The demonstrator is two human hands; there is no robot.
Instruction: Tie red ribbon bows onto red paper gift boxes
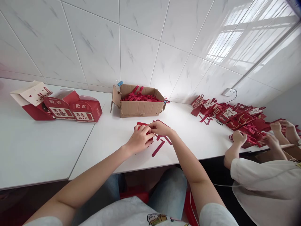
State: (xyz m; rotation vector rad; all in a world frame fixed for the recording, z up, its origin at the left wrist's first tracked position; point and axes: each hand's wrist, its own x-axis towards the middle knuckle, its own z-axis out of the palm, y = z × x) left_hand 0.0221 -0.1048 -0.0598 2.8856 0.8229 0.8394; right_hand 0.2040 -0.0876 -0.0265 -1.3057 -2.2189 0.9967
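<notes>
A small red box (pixel 142 124) lies on the white table in front of me, mostly covered by my hands. My left hand (pixel 139 139) is bent over it, its fingers wrapped round the side and top. From the right, my right hand (pixel 159 128) reaches to the same box, fingertips pressed together near its upper edge and touching the left fingers. Dark red ribbon (pixel 158 148) trails from the box onto the table, below and right of the hands. Just behind stands an open cardboard box (pixel 141 109) holding many red ribbons (pixel 143 97).
Red and cream gift boxes (pixel 85 110) stand at the left. At the right, a pile of red gift boxes and ribbons (pixel 229 114) lies near a white socket (pixel 229 92). Other people's hands (pixel 239 138) work there. The table's front edge (pixel 150 168) runs below my forearms.
</notes>
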